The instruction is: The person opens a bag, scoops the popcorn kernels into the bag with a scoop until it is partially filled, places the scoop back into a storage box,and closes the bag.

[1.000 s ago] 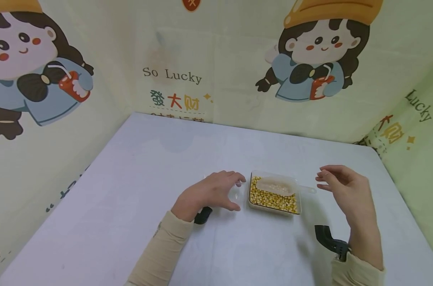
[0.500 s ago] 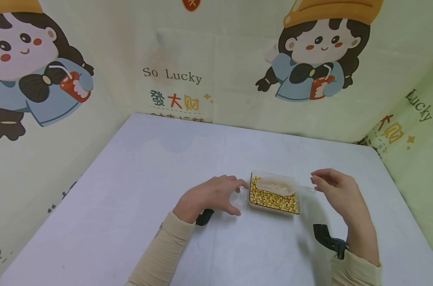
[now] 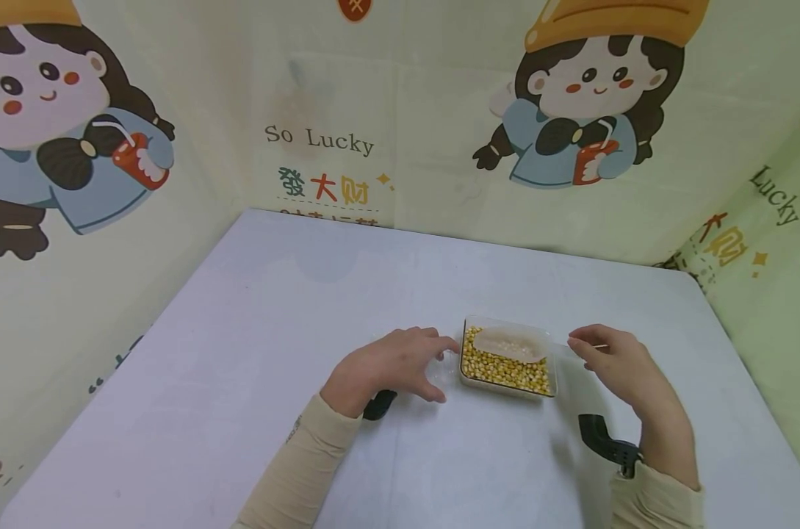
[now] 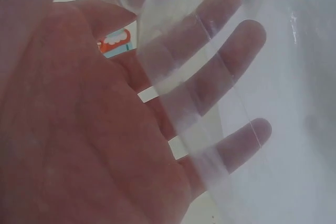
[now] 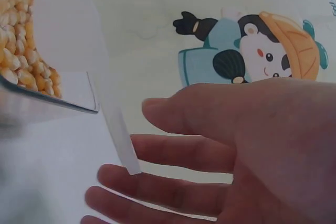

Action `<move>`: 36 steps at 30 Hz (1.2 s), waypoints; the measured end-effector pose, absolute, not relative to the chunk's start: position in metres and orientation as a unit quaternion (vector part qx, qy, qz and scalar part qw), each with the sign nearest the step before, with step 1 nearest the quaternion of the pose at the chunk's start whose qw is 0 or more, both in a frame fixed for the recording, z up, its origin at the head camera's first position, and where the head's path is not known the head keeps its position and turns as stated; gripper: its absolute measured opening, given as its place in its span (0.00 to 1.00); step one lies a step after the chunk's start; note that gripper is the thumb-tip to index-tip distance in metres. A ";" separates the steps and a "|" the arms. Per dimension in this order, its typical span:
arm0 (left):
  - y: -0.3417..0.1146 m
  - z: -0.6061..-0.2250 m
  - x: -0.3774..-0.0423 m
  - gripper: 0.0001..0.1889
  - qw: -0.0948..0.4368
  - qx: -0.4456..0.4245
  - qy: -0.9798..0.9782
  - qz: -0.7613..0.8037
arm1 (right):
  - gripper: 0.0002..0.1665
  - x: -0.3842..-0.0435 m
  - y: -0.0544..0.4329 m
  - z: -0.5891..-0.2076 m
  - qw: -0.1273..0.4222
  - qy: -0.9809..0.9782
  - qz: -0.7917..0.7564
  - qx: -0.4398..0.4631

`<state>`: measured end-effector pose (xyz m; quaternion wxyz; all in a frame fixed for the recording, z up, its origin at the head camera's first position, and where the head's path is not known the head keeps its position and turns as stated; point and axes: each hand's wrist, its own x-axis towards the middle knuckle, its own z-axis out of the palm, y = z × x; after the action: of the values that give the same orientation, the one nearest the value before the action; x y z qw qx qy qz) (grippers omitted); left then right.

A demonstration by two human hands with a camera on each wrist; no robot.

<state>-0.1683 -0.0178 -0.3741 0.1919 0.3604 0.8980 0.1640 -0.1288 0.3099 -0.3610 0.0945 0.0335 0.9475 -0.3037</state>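
A clear box [image 3: 550, 382] of yellow corn kernels [image 3: 502, 371] stands on the table. A translucent white scoop [image 3: 510, 342] lies on the kernels, its handle [image 5: 122, 141] jutting out past the box's right side. My right hand [image 3: 627, 367] is at this handle; in the right wrist view the handle lies in front of the straight fingers, with the thumb apart from it. My left hand [image 3: 389, 367], left of the box, has its fingers spread behind or inside a clear plastic bag [image 4: 299, 77]. Which of these it is, I cannot tell. In the head view the bag is barely visible.
The white table [image 3: 294, 330] stretches left of and behind the box. Patterned cloth walls [image 3: 433, 147] enclose the table's far side and both flanks. A black curved wrist mount [image 3: 604, 444] sticks out from the right wrist.
My right hand has moved left and slightly down to the scoop's handle. My left hand has shifted slightly down and right, toward the box. The box and scoop have stayed put.
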 end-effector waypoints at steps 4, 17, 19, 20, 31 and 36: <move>-0.016 -0.374 -0.167 0.34 0.190 0.363 0.898 0.162 | 0.29 -0.130 0.310 -0.365 0.133 0.935 -0.329 0.025; -0.013 -0.373 -0.164 0.34 0.209 0.359 0.894 0.169 | 0.26 -0.134 0.308 -0.373 0.133 0.887 -0.443 0.011; -0.014 -0.373 -0.165 0.35 0.212 0.355 0.894 0.171 | 0.26 -0.135 0.308 -0.373 0.131 0.881 -0.455 0.015; -0.014 -0.373 -0.165 0.35 0.213 0.352 0.895 0.172 | 0.26 -0.135 0.308 -0.374 0.130 0.878 -0.461 0.015; -0.019 -0.375 -0.169 0.38 0.197 0.344 0.901 0.175 | 0.24 -0.141 0.298 -0.378 0.112 0.866 -0.486 0.024; -0.021 -0.375 -0.171 0.40 0.203 0.337 0.903 0.173 | 0.25 -0.142 0.298 -0.378 0.114 0.873 -0.473 0.028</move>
<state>-0.1707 -0.0211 -0.3748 0.2035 0.3367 0.9030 0.1726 -0.1415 0.2978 -0.3783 0.1137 0.0284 0.8732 -0.4731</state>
